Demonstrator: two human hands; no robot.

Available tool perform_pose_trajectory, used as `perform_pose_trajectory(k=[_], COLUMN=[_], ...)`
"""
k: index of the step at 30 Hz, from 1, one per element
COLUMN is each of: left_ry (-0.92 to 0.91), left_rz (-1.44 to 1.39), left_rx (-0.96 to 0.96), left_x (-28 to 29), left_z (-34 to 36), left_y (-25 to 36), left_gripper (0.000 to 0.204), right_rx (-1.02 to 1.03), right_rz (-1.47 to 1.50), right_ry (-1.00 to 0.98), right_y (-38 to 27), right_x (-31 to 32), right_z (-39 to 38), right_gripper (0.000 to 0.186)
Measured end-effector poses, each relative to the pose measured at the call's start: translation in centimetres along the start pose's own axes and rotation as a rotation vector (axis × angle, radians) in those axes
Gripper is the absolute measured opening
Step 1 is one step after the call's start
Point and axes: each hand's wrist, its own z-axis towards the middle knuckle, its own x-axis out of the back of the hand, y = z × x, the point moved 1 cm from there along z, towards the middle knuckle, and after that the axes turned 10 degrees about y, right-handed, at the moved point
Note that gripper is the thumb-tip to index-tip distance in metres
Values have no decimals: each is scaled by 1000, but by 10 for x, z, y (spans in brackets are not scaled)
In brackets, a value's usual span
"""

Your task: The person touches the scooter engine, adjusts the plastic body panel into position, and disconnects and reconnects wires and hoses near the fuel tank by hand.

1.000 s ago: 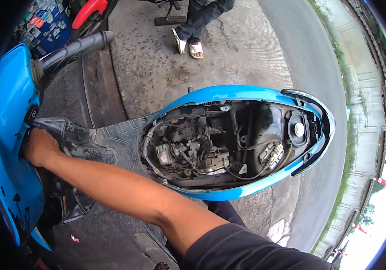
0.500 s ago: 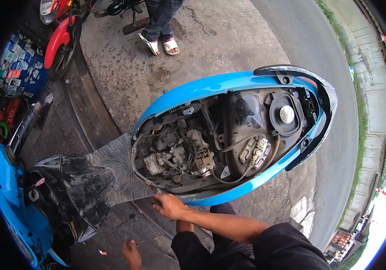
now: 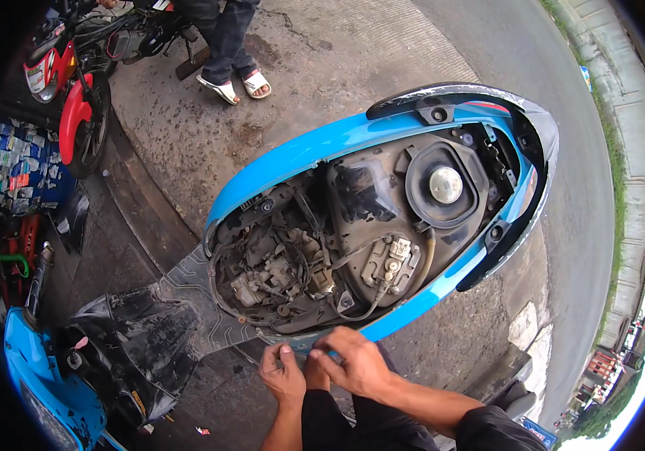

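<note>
A blue scooter (image 3: 292, 156) lies across the view with its seat off, baring the engine (image 3: 277, 274), the dark fuel tank (image 3: 360, 188) and its round silver cap (image 3: 445, 185). My left hand (image 3: 283, 373) is in front of the near body panel, its thumb raised and fingers curled in. Close to its right, my right hand (image 3: 354, 362) is bent over with thumb and fingers drawn together at the panel's lower edge. Whatever either hand pinches is too small or hidden to make out. A pale fuel pump fitting (image 3: 392, 264) sits on the tank.
Across the pavement stands a person in dark trousers and white sandals (image 3: 257, 84). A red motorcycle (image 3: 74, 124) is at the far left, near a blue surface covered in stickers (image 3: 25, 165). The scooter's front cover (image 3: 44, 376) fills the lower left. A road (image 3: 563, 188) runs along the right.
My left hand has come up from the lower edge beside the right one. My right hand has shifted right along the near panel. The whole view has also turned slightly.
</note>
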Motion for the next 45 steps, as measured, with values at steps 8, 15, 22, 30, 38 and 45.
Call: perform_pose_trajectory(k=[8, 15, 22, 30, 38, 45], left_ry=[-299, -473, -782, -899, -854, -755], left_rz=[80, 168, -24, -12, -106, -189], left_rx=[-796, -635, -339, -286, -164, -125], left_x=[-144, -161, -165, -179, -190, -185], left_z=[63, 73, 88, 94, 90, 80], left_y=[181, 196, 192, 194, 182, 177], left_gripper=[33, 16, 21, 19, 18, 15], right_rx=[281, 252, 199, 186, 85, 52], right_rz=[-870, -847, -794, -861, -829, -820], right_ry=[247, 185, 165, 101, 181, 178], right_y=[16, 8, 8, 6, -4, -6], right_x=[143, 147, 148, 152, 139, 136], right_z=[110, 120, 123, 122, 128, 128], right_gripper=[21, 16, 13, 14, 15, 12])
